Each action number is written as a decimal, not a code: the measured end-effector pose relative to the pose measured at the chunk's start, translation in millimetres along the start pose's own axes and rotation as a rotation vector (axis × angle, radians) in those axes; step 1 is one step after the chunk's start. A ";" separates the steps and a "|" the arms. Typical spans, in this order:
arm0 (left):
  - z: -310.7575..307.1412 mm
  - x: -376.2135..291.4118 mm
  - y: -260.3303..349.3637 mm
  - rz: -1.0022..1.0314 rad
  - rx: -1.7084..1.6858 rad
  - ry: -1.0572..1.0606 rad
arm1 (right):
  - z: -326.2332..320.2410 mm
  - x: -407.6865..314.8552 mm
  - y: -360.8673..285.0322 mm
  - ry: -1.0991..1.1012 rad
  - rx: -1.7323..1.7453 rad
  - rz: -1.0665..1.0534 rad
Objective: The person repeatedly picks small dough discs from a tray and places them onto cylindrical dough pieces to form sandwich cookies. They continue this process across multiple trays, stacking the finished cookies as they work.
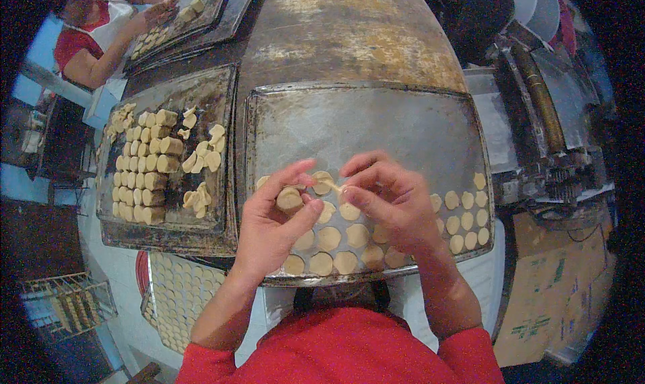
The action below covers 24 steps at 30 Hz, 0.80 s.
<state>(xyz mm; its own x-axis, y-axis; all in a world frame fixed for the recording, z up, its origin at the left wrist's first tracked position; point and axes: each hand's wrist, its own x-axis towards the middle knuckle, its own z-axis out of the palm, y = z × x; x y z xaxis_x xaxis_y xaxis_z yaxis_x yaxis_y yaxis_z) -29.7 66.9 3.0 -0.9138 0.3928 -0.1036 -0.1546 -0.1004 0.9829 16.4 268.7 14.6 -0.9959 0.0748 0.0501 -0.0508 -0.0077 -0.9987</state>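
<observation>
My left hand [277, 212] is curled around a short dough roll [289, 200], whose round end faces up. My right hand [390, 200] pinches a thin piece of dough [333, 185] between thumb and fingers, just right of the left fingertips. Both hands are over a metal baking tray [352, 117]. Flat dough rounds [357, 235] lie in rows on the tray's near part and right side; some are hidden under my hands. On a second tray to the left stand stacked dough rolls [153, 195], with loose dough scraps [197, 198] beside them.
Top left, a co-worker in red handles dough over another tray [201, 23]. A worn tabletop [352, 31] extends beyond my tray. At right are a machine with a ribbed roller [539, 97] and cardboard [544, 283]. Below left sits a tray of dough rounds [181, 293].
</observation>
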 end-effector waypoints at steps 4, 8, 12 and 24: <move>1.4 7.1 10.3 0.126 0.221 -0.007 | 4.3 -1.1 -0.4 0.072 0.023 0.106; -2.2 15.9 23.8 0.121 0.426 -0.048 | -12.3 3.6 -7.1 0.331 0.529 0.145; 7.3 38.7 22.5 0.073 0.636 -0.276 | -31.2 5.2 -9.9 0.386 0.401 0.171; -2.7 27.4 16.1 -0.051 0.217 -0.135 | -10.6 3.8 24.7 0.137 -0.942 0.016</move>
<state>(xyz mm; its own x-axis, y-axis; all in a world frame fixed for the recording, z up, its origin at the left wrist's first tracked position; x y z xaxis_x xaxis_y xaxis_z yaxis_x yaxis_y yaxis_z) -58.2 73.6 15.6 -0.8464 0.5120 -0.1468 -0.1018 0.1151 0.9881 12.1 279.3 -10.0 -0.9756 0.1985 0.0942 0.1033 0.7927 -0.6007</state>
